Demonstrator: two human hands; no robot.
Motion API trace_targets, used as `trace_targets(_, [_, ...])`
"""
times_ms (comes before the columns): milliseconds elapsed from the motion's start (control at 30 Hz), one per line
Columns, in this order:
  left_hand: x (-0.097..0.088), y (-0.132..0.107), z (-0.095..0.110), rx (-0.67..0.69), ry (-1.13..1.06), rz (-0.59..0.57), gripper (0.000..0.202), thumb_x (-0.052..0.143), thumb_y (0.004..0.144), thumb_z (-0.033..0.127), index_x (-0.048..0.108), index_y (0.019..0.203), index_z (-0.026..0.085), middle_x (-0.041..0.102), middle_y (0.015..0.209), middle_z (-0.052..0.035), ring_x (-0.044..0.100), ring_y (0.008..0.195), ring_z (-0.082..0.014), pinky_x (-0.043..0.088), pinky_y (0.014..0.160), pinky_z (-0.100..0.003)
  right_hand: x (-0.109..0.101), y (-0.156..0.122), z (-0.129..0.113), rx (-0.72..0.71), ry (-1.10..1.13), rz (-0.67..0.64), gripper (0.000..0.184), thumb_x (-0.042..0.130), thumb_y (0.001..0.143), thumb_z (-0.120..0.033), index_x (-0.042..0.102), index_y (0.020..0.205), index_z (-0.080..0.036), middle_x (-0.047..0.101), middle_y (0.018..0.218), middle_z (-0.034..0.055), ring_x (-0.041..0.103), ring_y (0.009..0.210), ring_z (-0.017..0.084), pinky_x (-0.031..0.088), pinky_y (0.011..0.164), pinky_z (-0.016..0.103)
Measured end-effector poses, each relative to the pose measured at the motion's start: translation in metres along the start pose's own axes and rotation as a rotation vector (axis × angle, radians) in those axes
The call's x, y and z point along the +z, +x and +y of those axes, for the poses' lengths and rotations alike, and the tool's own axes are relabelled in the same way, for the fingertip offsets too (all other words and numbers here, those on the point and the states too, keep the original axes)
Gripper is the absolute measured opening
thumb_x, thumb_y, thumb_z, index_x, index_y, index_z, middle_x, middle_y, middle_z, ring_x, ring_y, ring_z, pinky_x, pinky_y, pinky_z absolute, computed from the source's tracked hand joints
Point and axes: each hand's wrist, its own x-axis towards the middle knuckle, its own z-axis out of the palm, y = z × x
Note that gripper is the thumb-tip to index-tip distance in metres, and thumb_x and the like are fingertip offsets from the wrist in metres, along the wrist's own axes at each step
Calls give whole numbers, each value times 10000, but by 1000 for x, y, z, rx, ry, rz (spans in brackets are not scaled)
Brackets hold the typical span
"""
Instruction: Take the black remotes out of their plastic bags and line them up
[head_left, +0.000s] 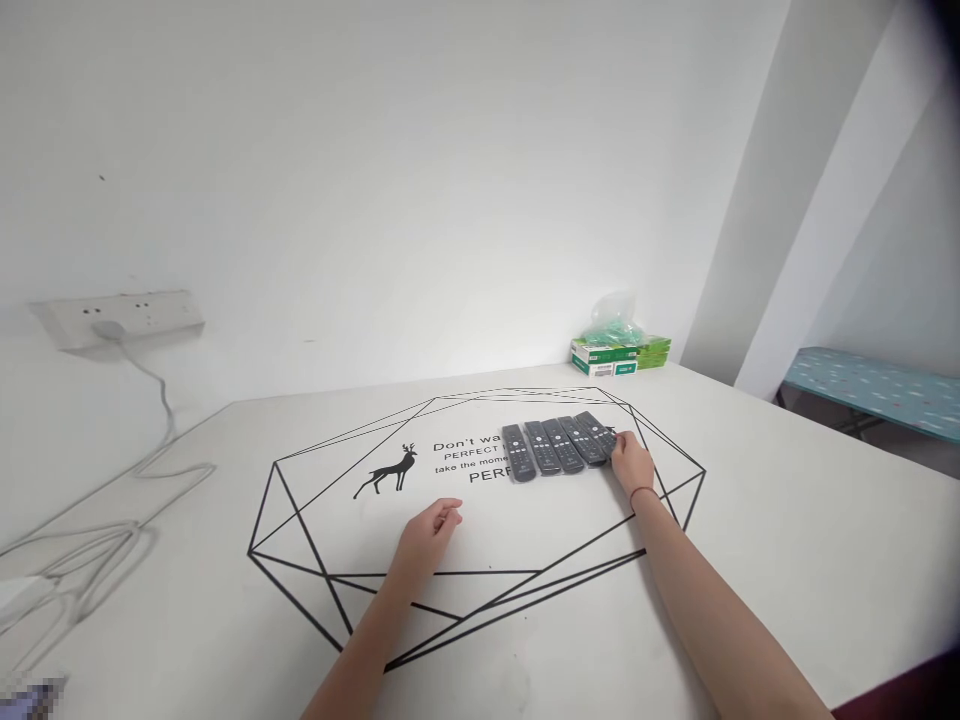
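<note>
Several dark remote controls [562, 446], apparently in clear plastic sleeves, lie side by side on the white table [225, 620]. They cover part of the printed lettering. At the right end of this row, my right hand [634, 464] has its fingers closed on the edge of the rightmost remote control [598, 432], which lies tilted against the one beside it. My left hand [429, 530] rests low over the table, left of the row and nearer to me. Its fingers are loosely bent and apart, with nothing visible in them.
Green and white boxes [604, 355] with a clear plastic bag [613, 322] on top stand by the wall at the back right. A white cable [120, 540] lies coiled at the left, below a wall socket strip [150, 316]. A blue patterned board [874, 390] stands beyond the table's right edge.
</note>
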Motion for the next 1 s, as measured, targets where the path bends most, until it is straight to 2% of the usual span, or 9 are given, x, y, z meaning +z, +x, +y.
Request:
trace_targets(100, [0, 1, 2, -5, 42, -6, 352, 395, 808, 436, 602, 1004, 228, 675, 861, -7, 591, 709, -161, 425, 668, -283, 3, 2, 0, -22, -57, -20, 327, 358, 867, -287, 599, 1064, -184, 632, 817, 105, 545, 859, 240, 356, 739, 335])
trace_targets(267, [-1, 3, 4, -9, 74, -1, 359, 390, 809, 439, 617, 991, 229, 672, 812, -3, 584, 679, -159, 423, 662, -282, 7, 0, -1, -38, -109, -35, 309, 427, 811, -317, 639, 1016, -226, 592, 1085, 100, 445, 1066, 292, 337, 836, 408])
trace_targets(400, [-3, 2, 5, 3, 66, -5, 356, 389, 811, 430, 623, 993, 232, 673, 810, -3, 596, 712, -165, 426, 672, -276, 8, -1, -1, -29, -110, -28, 346, 421, 806, -341, 639, 1044, -215, 563, 1141, 114, 423, 1082, 314, 328, 849, 435])
trace_targets(500, [-3, 0, 7, 9, 56, 8, 352, 401, 803, 427, 628, 986, 229, 677, 827, -7, 596, 703, -168, 431, 661, -277, 9, -2, 1, -53, -69, 49, 378, 430, 799, -349, 620, 1080, -181, 551, 1141, 147, 426, 1064, 319, 324, 846, 433])
trace_targets(600, [-3, -1, 10, 19, 55, 2, 357, 406, 795, 431, 636, 972, 224, 683, 827, -16, 603, 723, -181, 438, 674, -288, 9, -4, 1, -102, -31, 203, 370, 438, 783, -305, 605, 1065, -132, 554, 1090, 175, 436, 1026, 314, 320, 835, 426])
trace_targets(667, [-3, -2, 10, 28, 60, -9, 357, 411, 791, 427, 638, 974, 222, 688, 838, -19, 604, 736, -184, 437, 683, -290, 8, -7, -2, -177, -12, 279, 327, 431, 780, -269, 607, 1006, -113, 565, 1042, 177, 447, 1003, 304, 313, 842, 422])
trace_targets(733, [-3, -3, 10, 39, 68, -17, 356, 412, 793, 421, 634, 987, 222, 689, 858, -18, 595, 708, -172, 432, 672, -283, 5, -13, -10, -298, 23, 300, 279, 416, 789, -249, 606, 942, -114, 578, 985, 162, 469, 972, 281, 317, 849, 402])
trace_targets(833, [-3, -4, 7, 57, 87, -30, 354, 395, 808, 410, 624, 1006, 227, 683, 862, -10, 554, 617, -142, 414, 624, -272, 3, -32, -27, -472, 103, 200, 238, 395, 819, -260, 590, 894, -145, 598, 891, 113, 515, 859, 222, 358, 791, 328])
trace_targets(1000, [-3, -5, 2, 92, 80, -52, 349, 389, 816, 386, 614, 1029, 226, 677, 882, -11, 548, 627, -134, 408, 621, -262, 9, -83, -58, -608, 59, -143, 200, 413, 837, -299, 581, 862, -196, 601, 654, 17, 526, 595, 157, 333, 594, 251])
